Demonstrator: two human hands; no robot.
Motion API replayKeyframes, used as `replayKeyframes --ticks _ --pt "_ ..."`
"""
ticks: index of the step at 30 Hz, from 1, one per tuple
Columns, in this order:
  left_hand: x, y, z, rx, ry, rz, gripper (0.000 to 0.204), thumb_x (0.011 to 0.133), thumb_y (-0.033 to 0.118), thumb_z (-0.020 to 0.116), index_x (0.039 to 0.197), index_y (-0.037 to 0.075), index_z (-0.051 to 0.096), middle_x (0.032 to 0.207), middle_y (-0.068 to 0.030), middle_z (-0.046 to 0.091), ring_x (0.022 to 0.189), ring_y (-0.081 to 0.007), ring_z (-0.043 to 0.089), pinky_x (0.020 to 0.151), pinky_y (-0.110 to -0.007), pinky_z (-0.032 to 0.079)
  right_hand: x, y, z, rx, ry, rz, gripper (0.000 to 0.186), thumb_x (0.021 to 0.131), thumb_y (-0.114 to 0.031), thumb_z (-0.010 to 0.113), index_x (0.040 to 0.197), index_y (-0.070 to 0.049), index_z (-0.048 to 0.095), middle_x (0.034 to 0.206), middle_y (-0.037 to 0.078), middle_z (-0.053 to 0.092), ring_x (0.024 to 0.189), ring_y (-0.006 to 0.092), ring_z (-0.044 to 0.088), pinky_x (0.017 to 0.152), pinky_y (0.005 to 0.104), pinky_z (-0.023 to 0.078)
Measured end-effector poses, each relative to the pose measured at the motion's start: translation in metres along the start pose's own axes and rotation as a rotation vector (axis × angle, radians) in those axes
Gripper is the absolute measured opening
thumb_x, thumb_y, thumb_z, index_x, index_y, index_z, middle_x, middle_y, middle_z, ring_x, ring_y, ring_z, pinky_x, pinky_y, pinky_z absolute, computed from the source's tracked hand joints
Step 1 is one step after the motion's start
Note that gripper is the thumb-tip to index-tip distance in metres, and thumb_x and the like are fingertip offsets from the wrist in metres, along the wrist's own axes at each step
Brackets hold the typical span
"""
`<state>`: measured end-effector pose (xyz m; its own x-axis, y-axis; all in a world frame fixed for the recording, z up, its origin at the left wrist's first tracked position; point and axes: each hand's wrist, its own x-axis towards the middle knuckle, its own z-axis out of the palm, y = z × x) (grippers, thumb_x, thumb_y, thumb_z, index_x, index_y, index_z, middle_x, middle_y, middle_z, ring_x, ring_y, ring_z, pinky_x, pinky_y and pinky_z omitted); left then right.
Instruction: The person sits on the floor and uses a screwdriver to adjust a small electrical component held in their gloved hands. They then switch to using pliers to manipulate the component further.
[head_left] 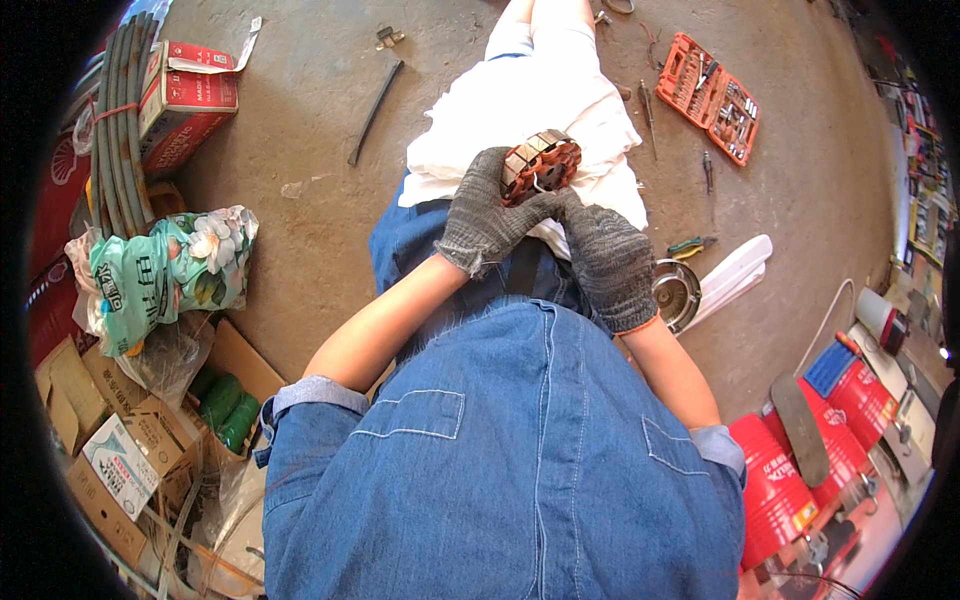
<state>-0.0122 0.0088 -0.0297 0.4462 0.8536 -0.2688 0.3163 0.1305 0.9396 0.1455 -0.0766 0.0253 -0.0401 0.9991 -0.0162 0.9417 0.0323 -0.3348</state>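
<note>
Both hands wear dark grey knit gloves. My left hand (487, 212) wraps around the left side of a round motor stator (543, 162) with copper-coloured windings and a metal core. My right hand (608, 260) reaches up from the right, its fingers meeting the stator's lower edge. The stator rests over a white cloth (500, 110) spread across my lap, above my blue denim clothing.
An open orange socket tool case (708, 98) lies at the upper right. A black bar (375, 98) and screwdrivers (647, 118) lie on the concrete floor. A white fan blade (733, 272) and metal fan housing (676, 292) sit at right. Cardboard boxes (120, 455), hoses and red cans (775, 490) line the sides.
</note>
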Motion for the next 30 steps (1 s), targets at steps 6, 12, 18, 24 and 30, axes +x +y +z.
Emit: replayKeyframes --ticks 6,12,18,24,30 --pt "0.002 -0.008 -0.004 0.106 0.01 0.117 0.066 0.075 0.031 0.087 0.121 0.001 0.051 0.11 -0.0117 0.064 0.1 -0.018 0.063 0.086 -0.032 0.053 0.003 0.024 0.009 0.62 -0.067 0.093 0.029 0.09 -0.014 0.066 0.117 -0.002 0.066 0.092 0.014 0.071 0.082 0.0212 0.069 0.074 0.0325 0.054" --pt "0.002 -0.014 -0.001 -0.11 -0.002 0.05 0.075 0.074 0.041 0.086 0.123 -0.003 0.051 0.111 -0.0175 0.06 0.102 -0.0241 0.062 0.09 -0.036 0.051 0.018 0.055 0.009 1.122 -0.421 0.388 0.026 0.097 -0.014 0.061 0.116 0.001 0.068 0.095 0.006 0.072 0.084 0.0112 0.063 0.077 0.0268 0.053" --pt "0.001 -0.022 -0.006 -0.161 -0.038 0.083 0.061 0.086 0.036 0.074 0.126 -0.003 0.05 0.112 -0.017 0.059 0.104 -0.0247 0.061 0.093 -0.036 0.05 0.01 0.036 0.005 1.185 -0.239 0.345 0.025 0.096 -0.013 0.062 0.116 0.0 0.069 0.098 0.009 0.073 0.087 0.014 0.066 0.081 0.0286 0.053" --pt "-0.001 -0.012 -0.012 -0.176 -0.091 0.072 0.053 0.093 0.031 0.067 0.13 -0.001 0.047 0.117 -0.0156 0.057 0.109 -0.0224 0.057 0.098 -0.036 0.046 0.01 0.028 0.001 0.754 -0.211 0.218 0.024 0.094 -0.015 0.065 0.113 0.0 0.07 0.101 0.016 0.073 0.09 0.024 0.071 0.082 0.035 0.054" --pt "0.0 -0.012 -0.013 -0.085 -0.089 0.086 0.051 0.095 0.03 0.064 0.131 -0.001 0.046 0.118 -0.016 0.057 0.111 -0.0233 0.055 0.1 -0.037 0.044 0.012 0.018 -0.001 0.578 -0.14 0.183 0.024 0.092 -0.017 0.067 0.11 -0.002 0.07 0.099 0.018 0.072 0.09 0.0303 0.071 0.08 0.0382 0.055"
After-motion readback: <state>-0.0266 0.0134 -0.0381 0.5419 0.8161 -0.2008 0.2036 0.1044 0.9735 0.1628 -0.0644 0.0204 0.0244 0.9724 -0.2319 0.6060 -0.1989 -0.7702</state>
